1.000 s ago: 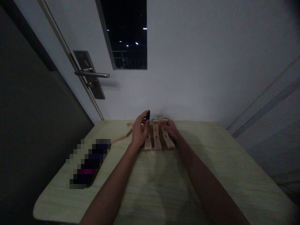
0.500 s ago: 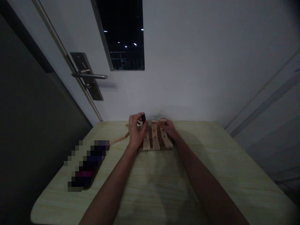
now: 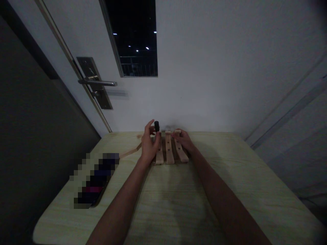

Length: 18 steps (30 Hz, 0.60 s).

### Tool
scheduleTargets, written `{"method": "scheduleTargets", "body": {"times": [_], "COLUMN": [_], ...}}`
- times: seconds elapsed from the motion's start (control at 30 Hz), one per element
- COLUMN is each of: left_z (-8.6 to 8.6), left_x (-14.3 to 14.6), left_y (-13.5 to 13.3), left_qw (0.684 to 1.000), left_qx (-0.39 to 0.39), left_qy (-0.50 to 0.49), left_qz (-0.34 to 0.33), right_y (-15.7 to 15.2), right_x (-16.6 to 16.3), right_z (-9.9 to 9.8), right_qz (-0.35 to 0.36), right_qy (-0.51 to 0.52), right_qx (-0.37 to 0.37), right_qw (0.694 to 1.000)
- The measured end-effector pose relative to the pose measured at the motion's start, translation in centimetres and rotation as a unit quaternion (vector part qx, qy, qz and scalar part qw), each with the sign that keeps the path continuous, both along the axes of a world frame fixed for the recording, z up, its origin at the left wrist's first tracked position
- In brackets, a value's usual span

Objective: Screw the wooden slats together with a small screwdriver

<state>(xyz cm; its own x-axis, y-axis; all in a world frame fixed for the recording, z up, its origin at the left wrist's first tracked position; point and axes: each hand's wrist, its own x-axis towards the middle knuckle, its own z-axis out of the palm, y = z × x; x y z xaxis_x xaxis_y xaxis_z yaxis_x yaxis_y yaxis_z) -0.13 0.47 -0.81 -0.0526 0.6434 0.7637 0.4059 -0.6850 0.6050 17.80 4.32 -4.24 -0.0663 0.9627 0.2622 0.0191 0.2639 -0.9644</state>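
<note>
A small wooden slat assembly [image 3: 168, 151] lies at the far middle of the pale table [image 3: 178, 197], its three light slats running away from me over darker cross pieces. My left hand [image 3: 149, 144] is at its left edge, fingers pinched round a small dark object [image 3: 156, 126] held upright above the left slat. My right hand [image 3: 184, 141] rests on the right slat, fingers curled over its far end.
A loose thin wooden strip [image 3: 129, 151] lies left of the assembly. A dark blurred-out flat object [image 3: 95, 180] sits near the table's left edge. A white wall is just behind, and a door with a metal handle [image 3: 98, 82] and a dark window [image 3: 133, 37] stands to the left.
My left hand has shifted slightly and raised the small dark object, turning it more upright above the left slat. My right hand has stayed on the right slat.
</note>
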Motion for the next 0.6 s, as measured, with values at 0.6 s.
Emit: {"method": "scheduleTargets", "body": {"times": [0.6], "left_z": [0.31], "left_x": [-0.18], "left_y": [0.08], "left_qw": [0.997], "left_qx": [0.049], "left_qy": [0.030], "left_qz": [0.048], "right_y": [0.18], "right_x": [0.13], "right_z": [-0.36], "right_qz": [0.002], "right_qy": [-0.001], "right_qx": [-0.007], "right_qw": [1.000]}}
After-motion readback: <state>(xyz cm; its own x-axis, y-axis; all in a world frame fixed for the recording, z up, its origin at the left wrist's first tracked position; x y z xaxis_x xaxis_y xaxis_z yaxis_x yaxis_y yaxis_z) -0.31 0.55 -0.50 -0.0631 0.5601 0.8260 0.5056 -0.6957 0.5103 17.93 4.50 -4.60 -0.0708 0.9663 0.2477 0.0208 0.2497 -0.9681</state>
